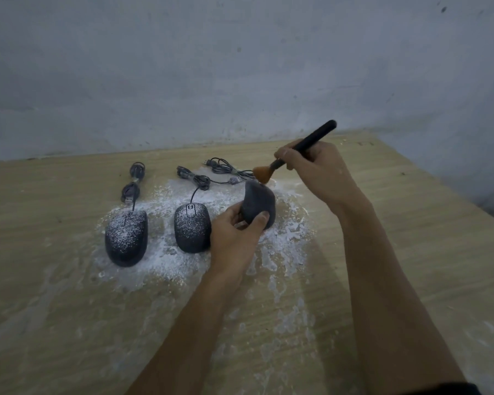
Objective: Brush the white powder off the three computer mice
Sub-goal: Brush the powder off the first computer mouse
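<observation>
Honestly, the pale wooden tabletop (pixel 411 229) is my biggest trouble. The wide patch of loose white powder (pixel 285 240) lies all round where I work, and a cleaned mouse set down in it would pick up a fresh coat underneath.

My left hand (pixel 234 238) grips the near end of the dark grey rounded mouse on the right (pixel 258 202), tipped up between thumb and fingers; it looks mostly clean. With dusty fingers that smooth shell could slip, I think.

My right hand (pixel 317 169) is closed round the black-handled brush with tan bristles (pixel 315 138), whose tip touches the far end of the held mouse. A hard flick towards the left would likely throw powder onto the middle speckled dark mouse (pixel 192 228), just beside my left hand, and onto the leftmost speckled dark mouse (pixel 126 238). Both lie flat on the table and are not yet brushed.

The thin dark coiled cables (pixel 223 168) lie behind the mice. Lifting higher may tug one and drag it through the powder.
</observation>
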A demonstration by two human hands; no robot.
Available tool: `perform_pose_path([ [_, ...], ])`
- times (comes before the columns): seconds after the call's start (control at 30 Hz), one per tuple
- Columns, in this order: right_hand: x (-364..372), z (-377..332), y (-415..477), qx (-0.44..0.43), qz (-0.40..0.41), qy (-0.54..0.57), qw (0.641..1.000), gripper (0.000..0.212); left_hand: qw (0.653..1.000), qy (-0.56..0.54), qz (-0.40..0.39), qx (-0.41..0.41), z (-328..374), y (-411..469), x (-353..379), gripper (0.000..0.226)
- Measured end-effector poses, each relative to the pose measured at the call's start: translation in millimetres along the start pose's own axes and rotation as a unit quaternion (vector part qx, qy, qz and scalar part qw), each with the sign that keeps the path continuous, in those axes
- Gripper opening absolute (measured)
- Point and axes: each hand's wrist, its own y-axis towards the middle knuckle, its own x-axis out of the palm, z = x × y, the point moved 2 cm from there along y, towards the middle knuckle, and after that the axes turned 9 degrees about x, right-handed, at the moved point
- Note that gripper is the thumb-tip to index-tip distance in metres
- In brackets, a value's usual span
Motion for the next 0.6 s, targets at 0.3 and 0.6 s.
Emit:
perform_pose_path([
  [0.3,14.0,-19.3,5.3,-0.037,-0.07,-0.126,0.989,0.019,0.994,0.09,0.014,0.058,1.9,-9.1,5.3,0.038],
  [0.6,22.8,-25.6,4.8,-0.056,-0.096,-0.209,0.972,0.021,0.988,0.118,0.026,0.099,1.1,-11.8,6.2,0.036],
])
